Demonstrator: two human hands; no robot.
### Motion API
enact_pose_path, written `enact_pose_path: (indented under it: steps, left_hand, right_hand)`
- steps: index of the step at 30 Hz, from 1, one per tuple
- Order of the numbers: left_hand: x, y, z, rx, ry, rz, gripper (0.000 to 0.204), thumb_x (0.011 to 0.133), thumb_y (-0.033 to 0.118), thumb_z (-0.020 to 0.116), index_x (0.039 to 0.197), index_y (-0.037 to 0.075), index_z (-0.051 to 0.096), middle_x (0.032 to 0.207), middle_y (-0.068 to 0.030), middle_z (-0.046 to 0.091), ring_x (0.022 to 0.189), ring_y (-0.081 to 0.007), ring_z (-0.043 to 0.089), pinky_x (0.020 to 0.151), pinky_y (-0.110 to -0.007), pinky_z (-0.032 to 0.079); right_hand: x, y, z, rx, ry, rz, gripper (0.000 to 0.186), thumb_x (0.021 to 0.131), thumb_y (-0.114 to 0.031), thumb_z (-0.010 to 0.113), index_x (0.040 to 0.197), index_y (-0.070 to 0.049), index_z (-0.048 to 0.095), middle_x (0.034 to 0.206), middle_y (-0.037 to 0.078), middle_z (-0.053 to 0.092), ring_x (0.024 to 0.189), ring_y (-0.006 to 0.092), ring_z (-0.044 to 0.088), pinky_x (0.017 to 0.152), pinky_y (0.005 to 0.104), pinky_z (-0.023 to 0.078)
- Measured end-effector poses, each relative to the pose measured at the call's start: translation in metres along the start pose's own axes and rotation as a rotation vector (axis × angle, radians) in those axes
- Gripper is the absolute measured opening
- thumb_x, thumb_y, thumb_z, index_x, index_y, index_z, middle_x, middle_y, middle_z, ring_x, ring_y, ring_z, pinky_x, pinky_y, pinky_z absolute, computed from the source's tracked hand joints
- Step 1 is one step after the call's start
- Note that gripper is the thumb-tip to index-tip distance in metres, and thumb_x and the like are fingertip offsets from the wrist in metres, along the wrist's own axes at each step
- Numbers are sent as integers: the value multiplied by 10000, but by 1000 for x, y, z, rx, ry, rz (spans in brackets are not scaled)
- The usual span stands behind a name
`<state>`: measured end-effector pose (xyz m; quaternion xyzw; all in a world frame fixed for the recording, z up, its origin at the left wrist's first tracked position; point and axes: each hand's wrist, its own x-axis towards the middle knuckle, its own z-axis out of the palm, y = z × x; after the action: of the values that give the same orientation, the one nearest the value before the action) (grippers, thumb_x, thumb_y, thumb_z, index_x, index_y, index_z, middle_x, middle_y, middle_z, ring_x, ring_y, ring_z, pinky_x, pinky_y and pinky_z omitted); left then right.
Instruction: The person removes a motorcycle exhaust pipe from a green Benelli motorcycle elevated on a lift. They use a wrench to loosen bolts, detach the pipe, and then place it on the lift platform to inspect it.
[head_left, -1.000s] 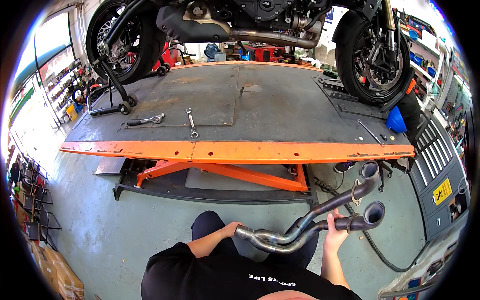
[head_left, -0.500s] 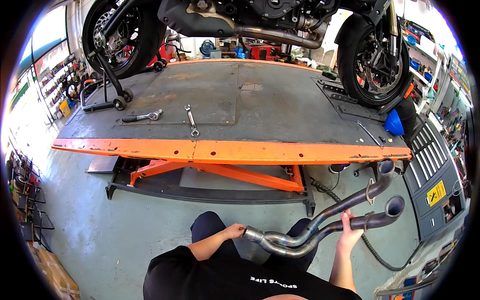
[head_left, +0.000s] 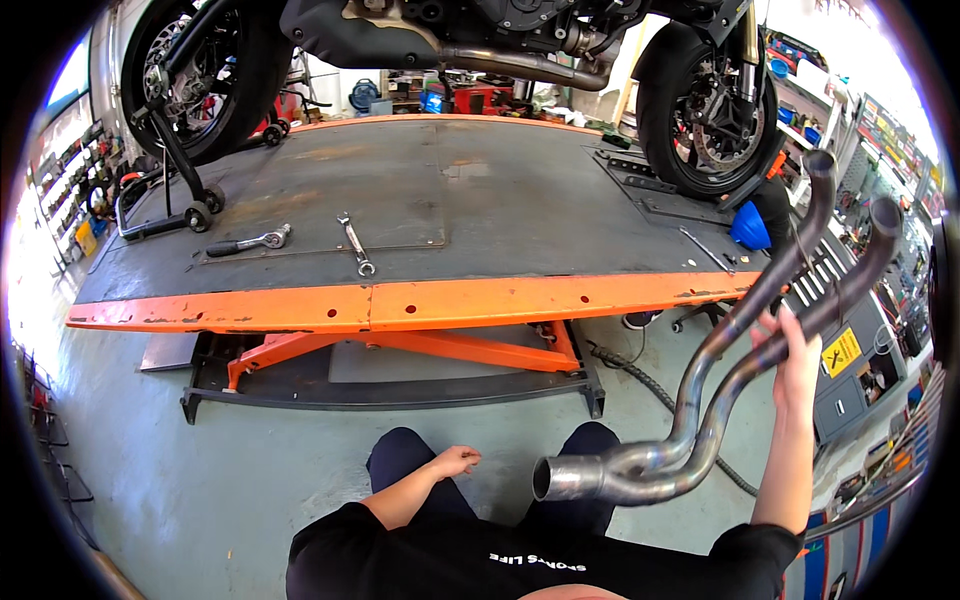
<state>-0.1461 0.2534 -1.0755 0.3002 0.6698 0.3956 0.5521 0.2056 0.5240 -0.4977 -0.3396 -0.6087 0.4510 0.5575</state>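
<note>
A steel exhaust header pipe (head_left: 715, 385) with two curved tubes is held up at my right side. My right hand (head_left: 795, 350) grips its nearer tube about midway along. Both tubes rise toward the upper right, and they join in a short wide collar (head_left: 570, 477) whose round open end faces left. Bluish and brown heat tints mark the metal. My left hand (head_left: 457, 461) rests above my left knee, apart from the pipe, its fingers loosely bent with nothing in them.
Ahead stands an orange-edged lift table (head_left: 450, 301) bearing a motorcycle (head_left: 450, 30) on a rear stand (head_left: 180, 190). A ratchet (head_left: 250, 241), a wrench (head_left: 355, 243) and another slim tool (head_left: 706, 248) lie on it. A blue funnel (head_left: 749, 227) and grey tool cabinet (head_left: 845, 400) are at right.
My left hand has let go of the collar. My right hand has lifted the header pipe up and to the right, tilting it more steeply. The view has shifted slightly right.
</note>
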Motion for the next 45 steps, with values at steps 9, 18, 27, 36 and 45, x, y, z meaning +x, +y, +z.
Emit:
enact_pose_path:
  steps: [9, 18, 27, 36, 45]
  left_hand:
    - [-8, 1, 2, -77, 15, -34, 412, 1067, 333, 635, 1366, 54, 682, 1250, -82, 731, 983, -197, 731, 850, -336, 557]
    - [-17, -6, -8, -161, 32, -16, 418, 1088, 308, 616, 1408, 41, 644, 1296, -113, 709, 1013, -219, 738, 907, -356, 574]
    - [-35, 7, 1, -154, 37, -14, 416, 1095, 318, 616, 1404, 40, 637, 1296, -108, 711, 1038, -219, 735, 910, -347, 556]
    - [-42, 7, 8, -106, 57, -12, 403, 1090, 278, 619, 1386, 7, 650, 1283, -118, 714, 1045, -219, 723, 916, -346, 570]
    - [-46, 6, 9, -126, 74, -11, 361, 1089, 214, 614, 1350, -31, 665, 1268, -137, 716, 1144, -230, 689, 945, -375, 595]
  right_hand:
    - [93, -49, 71, -4, -79, 46, 416, 875, -386, 875, 959, -45, 652, 851, 92, 719, 705, 223, 738, 693, 347, 621]
    - [172, -1, 147, 54, -170, 74, 406, 825, -292, 914, 988, 20, 712, 827, 80, 702, 645, 198, 691, 611, 351, 605]
    - [240, 49, 188, -158, -54, -17, 518, 719, -403, 956, 982, 9, 784, 925, 73, 756, 802, 156, 690, 779, 353, 556]
    - [277, 72, 200, -326, 22, -84, 713, 640, -567, 946, 1050, -1, 806, 1038, 135, 787, 1010, 252, 743, 940, 381, 548]
    - [263, 61, 201, -301, -53, -52, 784, 666, -549, 935, 1163, 36, 779, 1126, 163, 784, 1062, 268, 740, 975, 387, 542]
